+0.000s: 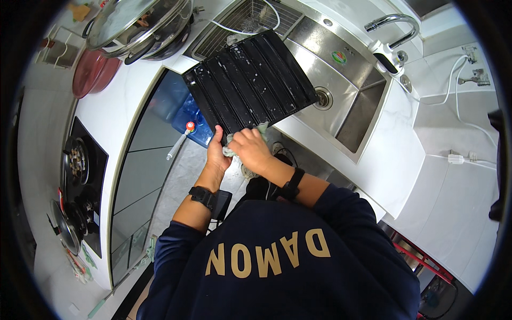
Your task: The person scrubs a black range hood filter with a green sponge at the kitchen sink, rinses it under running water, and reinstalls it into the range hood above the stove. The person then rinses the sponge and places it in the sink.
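A black ribbed tray [250,80], spotted with white suds or water drops, is held tilted over the front edge of the sink. My left hand [218,154] grips its near corner, with the thumb up along the edge and the other fingers hidden. A pale green cloth [230,150] is bunched under my right hand [252,150], which presses it against the tray's near edge. Part of the cloth shows past my fingers; the rest is covered. Behind the tray lies the stainless steel sink [320,60], its drain [323,98] beside the tray's right corner.
A chrome faucet [394,30] stands at the sink's right rear. A wire drying rack [276,18] sits in the sink's left part. On the left counter are a large lidded pot [136,32], a red basin [94,74] and a gas hob [86,188]. A blue water jug [192,116] stands below.
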{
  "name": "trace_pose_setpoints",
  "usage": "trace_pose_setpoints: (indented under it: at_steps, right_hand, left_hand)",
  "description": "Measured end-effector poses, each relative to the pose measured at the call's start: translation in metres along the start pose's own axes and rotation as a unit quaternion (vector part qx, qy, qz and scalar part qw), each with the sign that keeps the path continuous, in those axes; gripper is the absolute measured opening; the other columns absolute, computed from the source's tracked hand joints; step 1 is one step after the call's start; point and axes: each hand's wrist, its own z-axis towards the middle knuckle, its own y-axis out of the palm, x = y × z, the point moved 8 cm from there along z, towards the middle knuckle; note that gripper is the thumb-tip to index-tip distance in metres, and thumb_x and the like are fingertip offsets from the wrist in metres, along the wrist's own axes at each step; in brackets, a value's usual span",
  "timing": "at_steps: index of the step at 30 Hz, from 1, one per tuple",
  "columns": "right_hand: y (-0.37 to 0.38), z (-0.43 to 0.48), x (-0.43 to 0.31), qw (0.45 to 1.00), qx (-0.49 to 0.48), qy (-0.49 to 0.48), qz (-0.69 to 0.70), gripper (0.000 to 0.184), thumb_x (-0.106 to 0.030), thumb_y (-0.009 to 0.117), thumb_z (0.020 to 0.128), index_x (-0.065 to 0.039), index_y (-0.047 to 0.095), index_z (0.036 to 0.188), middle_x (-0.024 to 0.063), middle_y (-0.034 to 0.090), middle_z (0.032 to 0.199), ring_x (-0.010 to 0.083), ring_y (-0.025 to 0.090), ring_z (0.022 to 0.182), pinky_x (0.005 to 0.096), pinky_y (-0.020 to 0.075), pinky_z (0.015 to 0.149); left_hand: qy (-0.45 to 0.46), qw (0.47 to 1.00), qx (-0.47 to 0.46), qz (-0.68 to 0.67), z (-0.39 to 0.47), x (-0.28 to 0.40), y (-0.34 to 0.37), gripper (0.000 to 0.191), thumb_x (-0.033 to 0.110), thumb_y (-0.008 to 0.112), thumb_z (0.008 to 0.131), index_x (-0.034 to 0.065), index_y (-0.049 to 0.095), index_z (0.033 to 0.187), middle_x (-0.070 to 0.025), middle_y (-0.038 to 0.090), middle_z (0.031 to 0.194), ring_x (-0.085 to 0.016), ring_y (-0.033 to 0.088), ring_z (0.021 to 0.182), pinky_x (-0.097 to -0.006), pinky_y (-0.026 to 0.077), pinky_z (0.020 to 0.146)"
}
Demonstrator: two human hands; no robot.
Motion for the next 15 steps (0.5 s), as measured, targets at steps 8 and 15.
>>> trace_pose_setpoints:
  at_steps: [8, 15]
  right_hand:
    - [-0.014, -0.017, 0.021, 0.998, 0.02, -0.02, -0.047, 0.01, -0.019, 0.055, 0.075, -0.014, 0.064, 0.078, 0.0001, 0.054, 0.083, 0.0209, 0.05, 0.087, 0.0379, 0.0369, 0.075]
    - [-0.095, -0.04, 0.167, 0.983, 0.049, 0.106, -0.143, 0.024, -0.003, 0.056, 0.073, -0.017, 0.071, 0.085, 0.0029, 0.057, 0.079, 0.0258, 0.054, 0.079, 0.0392, 0.0414, 0.069]
  left_hand:
    - [0.002, 0.999, 0.026, 0.036, -0.004, -0.002, -0.004, 0.045, 0.041, 0.055, 0.091, 0.0066, 0.053, 0.121, -0.0081, 0.062, 0.114, -0.026, 0.061, 0.101, -0.0418, 0.054, 0.08]
    - [0.027, 0.999, -0.028, 0.029, -0.009, 0.007, 0.007, 0.051, 0.041, 0.053, 0.092, 0.0064, 0.045, 0.128, -0.0121, 0.054, 0.126, -0.031, 0.057, 0.11, -0.0477, 0.053, 0.088]
